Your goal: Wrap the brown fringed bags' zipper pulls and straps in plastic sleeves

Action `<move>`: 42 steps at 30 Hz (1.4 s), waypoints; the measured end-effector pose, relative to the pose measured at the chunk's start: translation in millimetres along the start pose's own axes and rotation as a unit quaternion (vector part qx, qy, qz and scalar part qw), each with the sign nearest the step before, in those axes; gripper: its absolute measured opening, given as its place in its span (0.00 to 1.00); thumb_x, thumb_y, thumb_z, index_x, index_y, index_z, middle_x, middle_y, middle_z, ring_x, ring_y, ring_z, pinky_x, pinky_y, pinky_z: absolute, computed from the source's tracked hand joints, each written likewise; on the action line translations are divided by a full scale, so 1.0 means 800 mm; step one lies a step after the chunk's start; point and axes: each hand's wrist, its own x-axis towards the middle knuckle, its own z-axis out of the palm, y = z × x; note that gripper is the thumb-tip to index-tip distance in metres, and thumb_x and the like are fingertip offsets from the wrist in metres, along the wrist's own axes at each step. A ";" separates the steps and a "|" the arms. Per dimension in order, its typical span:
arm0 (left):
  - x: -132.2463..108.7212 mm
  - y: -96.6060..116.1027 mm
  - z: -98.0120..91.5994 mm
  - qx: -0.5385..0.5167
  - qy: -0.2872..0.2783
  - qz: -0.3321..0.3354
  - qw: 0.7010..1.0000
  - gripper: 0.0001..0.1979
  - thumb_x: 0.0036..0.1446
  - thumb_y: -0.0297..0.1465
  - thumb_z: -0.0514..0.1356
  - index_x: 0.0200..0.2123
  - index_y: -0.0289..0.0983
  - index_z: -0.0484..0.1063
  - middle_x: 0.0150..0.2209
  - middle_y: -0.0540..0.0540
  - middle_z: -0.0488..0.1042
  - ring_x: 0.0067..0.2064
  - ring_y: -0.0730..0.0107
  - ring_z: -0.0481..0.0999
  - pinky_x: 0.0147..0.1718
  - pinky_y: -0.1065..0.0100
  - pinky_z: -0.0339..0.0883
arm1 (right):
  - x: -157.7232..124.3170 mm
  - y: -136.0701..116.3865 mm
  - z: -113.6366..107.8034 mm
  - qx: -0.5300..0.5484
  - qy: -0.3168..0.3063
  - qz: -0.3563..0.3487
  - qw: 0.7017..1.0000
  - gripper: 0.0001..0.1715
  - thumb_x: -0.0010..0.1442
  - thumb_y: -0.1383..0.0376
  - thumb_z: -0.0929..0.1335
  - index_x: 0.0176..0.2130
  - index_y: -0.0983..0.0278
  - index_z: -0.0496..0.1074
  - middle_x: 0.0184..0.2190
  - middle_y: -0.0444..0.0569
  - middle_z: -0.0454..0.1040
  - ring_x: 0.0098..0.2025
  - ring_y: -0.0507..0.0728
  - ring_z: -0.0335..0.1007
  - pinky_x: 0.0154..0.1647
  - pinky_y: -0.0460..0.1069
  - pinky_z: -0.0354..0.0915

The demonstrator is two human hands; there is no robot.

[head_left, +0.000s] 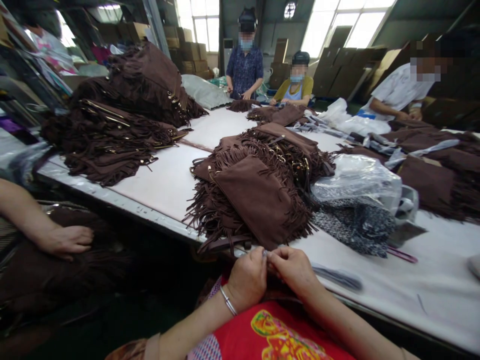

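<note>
both hands meet at the near edge of the long white worktable (pixel 161 185), low in the middle of the scene. the left hand (pixel 245 277), with a thin silver bangle (pixel 228 300) on the wrist, is curled tight, and the right hand (pixel 294 270) is curled the same way. their fingertips press together around a small pale piece (pixel 265 253), which is too small to make out.

just beyond the knuckles lies a flat dark brown suede bag with long fringe (pixel 258 200). it sits on top of a low heap of the same bags, with its fringe spilling over the table edge. a brown strap (pixel 225 245) trails from the heap, just left of the left hand.

right of the heap sit a crumpled clear plastic bag (pixel 356 180) and a black-and-white patterned cloth (pixel 352 225). a grey strip (pixel 337 277) lies on the table near the right hand. a taller stack of brown fringed bags (pixel 112 135) stands on the far left. a red printed cloth (pixel 277 335) covers the lap below the forearms.

at the near left, a co-worker's hand (pixel 69 240) rests flat on dark brown material. three more people (pixel 245 60) work at the far end and far right.
</note>
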 end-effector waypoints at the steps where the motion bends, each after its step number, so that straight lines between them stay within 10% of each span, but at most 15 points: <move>1: 0.001 0.002 -0.003 -0.018 -0.003 -0.019 1.000 0.12 0.64 0.31 0.46 0.44 0.34 0.67 0.35 0.38 0.76 0.35 0.60 0.77 0.33 0.64 0.67 | -0.002 0.001 0.000 0.014 -0.008 0.006 1.000 0.14 0.51 0.57 0.66 0.24 0.64 0.74 0.14 0.43 0.69 0.17 0.51 0.63 0.17 0.44 0.58; 13: 0.013 0.013 -0.012 -0.217 -0.082 -0.189 0.954 0.12 0.58 0.34 0.52 0.24 0.37 0.66 0.22 0.50 0.67 0.26 0.71 0.66 0.26 0.69 0.55 | -0.030 0.008 -0.004 0.125 0.003 0.061 0.990 0.12 0.50 0.62 0.67 0.33 0.66 0.76 0.13 0.40 0.68 0.15 0.50 0.63 0.17 0.44 0.59; 20: 0.007 0.027 -0.002 -0.543 -0.141 -0.354 0.748 0.14 0.53 0.43 0.57 0.27 0.39 0.60 0.17 0.60 0.55 0.15 0.82 0.47 0.15 0.74 0.39 | -0.037 0.011 -0.010 0.140 0.022 0.052 0.988 0.10 0.50 0.61 0.67 0.28 0.65 0.73 0.13 0.39 0.66 0.15 0.50 0.61 0.18 0.44 0.57; 33: 0.001 0.016 0.003 -0.742 -0.268 -0.328 0.520 0.17 0.52 0.41 0.64 0.33 0.36 0.62 0.18 0.61 0.49 0.17 0.85 0.40 0.15 0.78 0.34 | -0.031 0.016 -0.017 0.047 0.052 -0.057 0.996 0.11 0.52 0.62 0.65 0.30 0.63 0.77 0.25 0.45 0.77 0.30 0.55 0.72 0.35 0.48 0.65; 37: 0.000 0.016 0.006 -0.749 -0.283 -0.310 0.513 0.16 0.54 0.42 0.62 0.31 0.36 0.61 0.18 0.60 0.48 0.17 0.84 0.39 0.15 0.78 0.34 | -0.026 0.020 -0.013 0.083 0.021 0.000 0.996 0.11 0.52 0.60 0.66 0.30 0.64 0.75 0.19 0.43 0.73 0.21 0.52 0.66 0.24 0.46 0.61; 42: -0.001 0.021 0.002 -0.698 -0.241 -0.306 0.601 0.18 0.53 0.46 0.61 0.31 0.37 0.62 0.18 0.60 0.54 0.17 0.84 0.43 0.15 0.78 0.38 | -0.028 0.020 -0.022 0.059 -0.015 0.040 0.997 0.14 0.53 0.57 0.65 0.26 0.64 0.74 0.13 0.41 0.67 0.15 0.50 0.59 0.17 0.45 0.55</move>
